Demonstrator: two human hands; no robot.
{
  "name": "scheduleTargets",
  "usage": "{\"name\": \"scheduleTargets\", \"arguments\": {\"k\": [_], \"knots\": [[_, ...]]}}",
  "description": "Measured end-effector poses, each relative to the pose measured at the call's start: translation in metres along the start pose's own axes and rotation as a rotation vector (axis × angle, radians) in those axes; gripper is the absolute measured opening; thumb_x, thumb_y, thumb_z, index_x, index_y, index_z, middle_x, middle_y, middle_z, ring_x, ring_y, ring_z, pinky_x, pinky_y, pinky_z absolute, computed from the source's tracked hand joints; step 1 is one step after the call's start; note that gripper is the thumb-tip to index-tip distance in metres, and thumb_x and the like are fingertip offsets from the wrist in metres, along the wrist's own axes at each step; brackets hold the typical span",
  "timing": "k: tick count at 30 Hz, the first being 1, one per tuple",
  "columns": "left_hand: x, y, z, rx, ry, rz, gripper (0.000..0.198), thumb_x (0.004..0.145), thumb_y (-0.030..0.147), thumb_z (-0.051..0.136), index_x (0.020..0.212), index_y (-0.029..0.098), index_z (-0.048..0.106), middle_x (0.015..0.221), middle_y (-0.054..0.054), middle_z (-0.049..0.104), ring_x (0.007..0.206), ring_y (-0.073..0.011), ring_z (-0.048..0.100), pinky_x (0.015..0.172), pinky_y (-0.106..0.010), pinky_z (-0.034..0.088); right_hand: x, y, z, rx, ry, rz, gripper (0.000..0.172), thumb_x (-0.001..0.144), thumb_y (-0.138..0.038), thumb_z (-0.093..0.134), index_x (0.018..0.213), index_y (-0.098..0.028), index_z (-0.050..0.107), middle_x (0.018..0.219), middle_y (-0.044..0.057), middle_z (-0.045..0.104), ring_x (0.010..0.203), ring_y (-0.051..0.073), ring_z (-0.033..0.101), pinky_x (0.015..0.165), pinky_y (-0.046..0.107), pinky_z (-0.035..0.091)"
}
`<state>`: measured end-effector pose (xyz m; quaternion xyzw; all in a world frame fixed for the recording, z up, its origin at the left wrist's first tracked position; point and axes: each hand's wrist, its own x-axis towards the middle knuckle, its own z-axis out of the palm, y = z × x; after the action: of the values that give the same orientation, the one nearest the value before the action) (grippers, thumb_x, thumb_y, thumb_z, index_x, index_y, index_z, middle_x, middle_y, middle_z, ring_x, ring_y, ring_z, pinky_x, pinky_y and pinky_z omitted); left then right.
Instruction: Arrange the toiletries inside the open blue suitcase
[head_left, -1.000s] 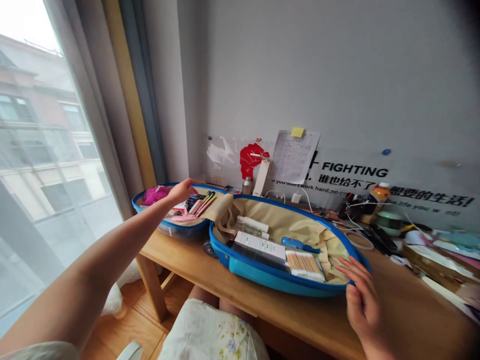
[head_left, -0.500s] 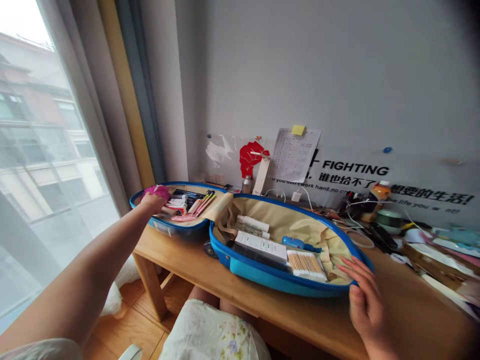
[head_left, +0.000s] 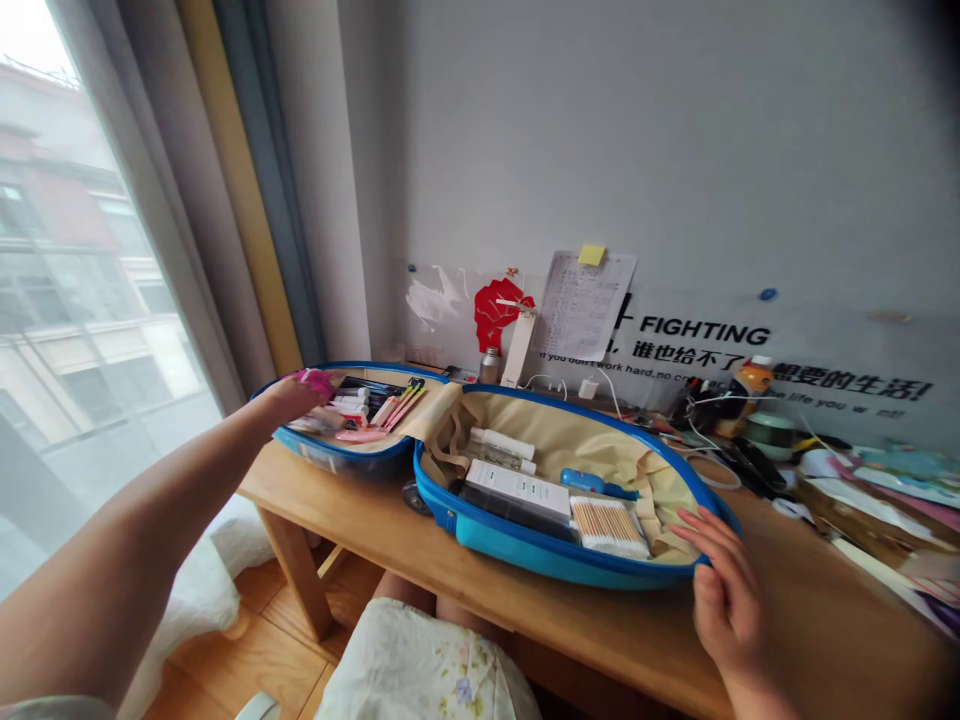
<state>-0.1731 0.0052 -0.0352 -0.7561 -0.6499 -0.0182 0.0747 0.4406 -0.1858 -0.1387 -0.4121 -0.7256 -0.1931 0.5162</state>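
Observation:
A blue suitcase (head_left: 570, 566) lies unfolded on a wooden desk, with a beige lining in both halves. At the far left, my left hand (head_left: 291, 398) reaches into the left half. Its fingers are closed on a bright magenta item (head_left: 322, 382), whose kind I cannot make out. Beside it are white tubes (head_left: 349, 404), pink pens (head_left: 405, 404) and a pink pouch-like piece (head_left: 361, 435). My right hand (head_left: 726, 590) rests over the right half's rim, fingers stretched inward and thumb outside. Close to it lie cotton swabs (head_left: 609, 526) and a blue bottle (head_left: 596, 484).
A white box (head_left: 517, 488) and clear bottles (head_left: 501, 450) lie in the right half. Behind and right are a metal bottle (head_left: 490, 366), cables, an orange-labelled drink bottle (head_left: 752, 380), a green jar (head_left: 769, 434) and papers. Curtains (head_left: 259, 180) hang left.
My left hand, with the magenta item, has shifted slightly left in the picture. The view has moved a little; my right hand keeps its place on the rim.

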Motion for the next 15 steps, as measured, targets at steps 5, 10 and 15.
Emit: {"name": "scheduleTargets", "arguments": {"k": [5, 10, 15], "knots": [[-0.002, -0.026, -0.025, 0.244, -0.001, 0.032, 0.035, 0.089, 0.020, 0.044, 0.118, 0.021, 0.063, 0.118, -0.011, 0.068, 0.116, -0.0281, 0.058, 0.095, -0.035, 0.046, 0.001, -0.001, 0.000, 0.006, 0.016, 0.006, 0.035, 0.097, -0.038, 0.037, 0.109, -0.020, 0.064, 0.114, 0.013, 0.066, 0.123, 0.031, 0.055, 0.100, 0.053, 0.046], [0.009, 0.029, -0.050, 0.148, 0.203, 0.122, 0.041, 0.096, 0.025, 0.033, 0.127, 0.013, 0.057, 0.122, -0.015, 0.064, 0.112, -0.0246, 0.061, 0.097, -0.034, 0.046, 0.001, 0.000, 0.001, 0.005, 0.009, -0.008, 0.033, 0.097, -0.035, 0.037, 0.110, -0.019, 0.064, 0.115, 0.013, 0.066, 0.123, 0.031, 0.055, 0.100, 0.053, 0.046], [0.019, 0.158, -0.062, -0.033, 0.135, 0.510, 0.038, 0.097, 0.028, 0.041, 0.130, 0.019, 0.056, 0.124, -0.010, 0.064, 0.116, -0.0213, 0.060, 0.099, -0.030, 0.045, 0.000, 0.000, 0.001, 0.005, 0.022, -0.015, 0.033, 0.098, -0.033, 0.036, 0.111, -0.020, 0.063, 0.114, 0.013, 0.066, 0.122, 0.030, 0.055, 0.099, 0.054, 0.046]]}}
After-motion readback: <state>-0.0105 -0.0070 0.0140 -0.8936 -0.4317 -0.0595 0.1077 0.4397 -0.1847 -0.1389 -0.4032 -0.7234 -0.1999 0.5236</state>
